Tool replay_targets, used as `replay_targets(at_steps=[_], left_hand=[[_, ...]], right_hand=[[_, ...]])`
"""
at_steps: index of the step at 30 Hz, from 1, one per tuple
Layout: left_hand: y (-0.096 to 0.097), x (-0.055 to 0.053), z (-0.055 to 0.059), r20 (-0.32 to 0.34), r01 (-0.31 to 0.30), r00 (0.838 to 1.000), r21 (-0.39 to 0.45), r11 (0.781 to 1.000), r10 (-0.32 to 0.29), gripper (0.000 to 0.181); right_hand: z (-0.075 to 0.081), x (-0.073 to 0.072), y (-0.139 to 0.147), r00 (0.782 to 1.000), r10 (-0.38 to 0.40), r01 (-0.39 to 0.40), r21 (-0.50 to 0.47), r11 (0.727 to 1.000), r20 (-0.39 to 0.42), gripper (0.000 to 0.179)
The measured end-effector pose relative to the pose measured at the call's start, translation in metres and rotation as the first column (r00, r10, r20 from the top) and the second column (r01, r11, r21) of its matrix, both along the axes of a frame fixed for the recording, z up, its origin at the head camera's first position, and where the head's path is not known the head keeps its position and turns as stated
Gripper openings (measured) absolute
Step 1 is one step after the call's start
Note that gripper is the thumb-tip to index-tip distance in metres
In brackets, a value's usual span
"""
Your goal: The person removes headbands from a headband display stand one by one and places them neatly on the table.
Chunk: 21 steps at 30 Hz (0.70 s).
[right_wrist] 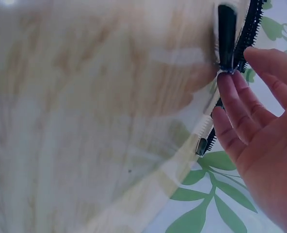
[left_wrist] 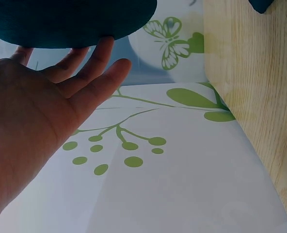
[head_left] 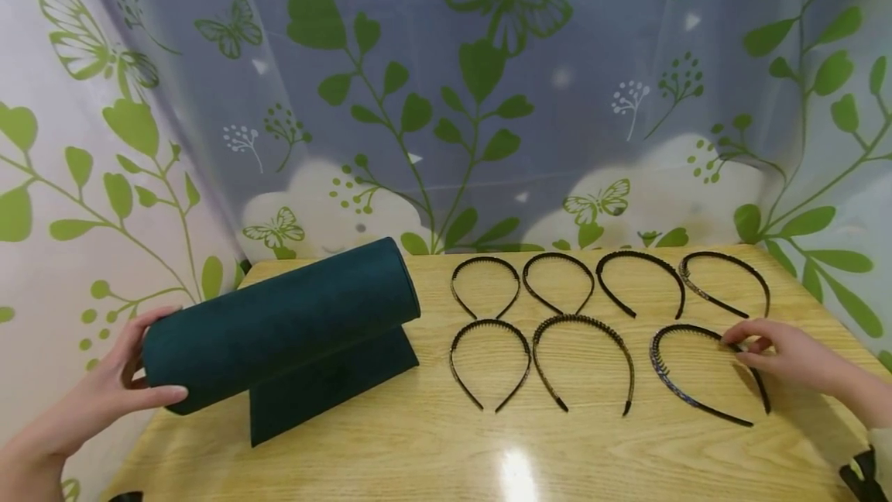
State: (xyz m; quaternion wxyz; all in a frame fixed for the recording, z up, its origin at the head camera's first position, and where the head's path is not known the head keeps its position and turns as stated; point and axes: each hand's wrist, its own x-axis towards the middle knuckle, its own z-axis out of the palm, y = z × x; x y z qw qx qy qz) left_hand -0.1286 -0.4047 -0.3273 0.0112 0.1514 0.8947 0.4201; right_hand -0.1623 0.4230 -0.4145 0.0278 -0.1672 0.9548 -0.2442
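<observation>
So the left hand (head_left: 104, 393) is flat with straight fingers against the near end of the dark green velvet roll stand (head_left: 279, 328) on the table's (head_left: 432, 440) left side. Right hand (head_left: 787, 355) pinches the nearest-right black headband (head_left: 697, 401). Six more headbands (head_left: 557, 285) lie behind.
</observation>
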Motion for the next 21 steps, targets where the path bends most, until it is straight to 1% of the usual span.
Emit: replay_targets(at_steps=[2, 5, 8, 10, 16, 18, 21], left_hand=[[0.000, 0.000, 0.000, 0.006, -0.002, 1.000, 0.001, 1.000, 0.002, 0.092], [0.001, 0.000, 0.000, 0.012, -0.004, 1.000, 0.003, 1.000, 0.004, 0.092], [0.000, 0.000, -0.001, 0.012, -0.002, 1.000, 0.005, 1.000, 0.002, 0.092], [0.000, 0.000, -0.001, 0.010, 0.002, 1.000, 0.008, 1.000, -0.002, 0.093], [-0.001, 0.000, -0.003, -0.002, 0.009, 1.000, 0.012, 1.000, -0.009, 0.093], [-0.001, 0.000, -0.003, -0.008, 0.012, 1.000, 0.012, 1.000, -0.012, 0.094], [-0.001, -0.001, -0.004, -0.011, 0.016, 1.000, 0.014, 1.000, -0.016, 0.094]], right_hand=[[-0.003, 0.000, 0.002, 0.998, 0.043, -0.044, -0.016, 0.999, -0.048, 0.019], [-0.007, -0.001, 0.005, 0.991, 0.104, -0.109, -0.061, 0.992, -0.085, 0.021], [-0.008, -0.001, 0.007, 0.988, 0.146, -0.151, -0.109, 0.982, -0.053, 0.023], [-0.008, 0.000, 0.008, 0.988, 0.153, -0.155, -0.134, 0.979, -0.026, 0.023], [-0.008, 0.006, 0.005, 0.983, 0.184, -0.180, -0.190, 0.965, 0.007, 0.022], [-0.008, 0.008, 0.003, 0.983, 0.182, -0.173, -0.199, 0.965, 0.028, 0.021], [-0.007, 0.010, 0.000, 0.986, 0.155, -0.142, -0.186, 0.972, 0.058, 0.020]])
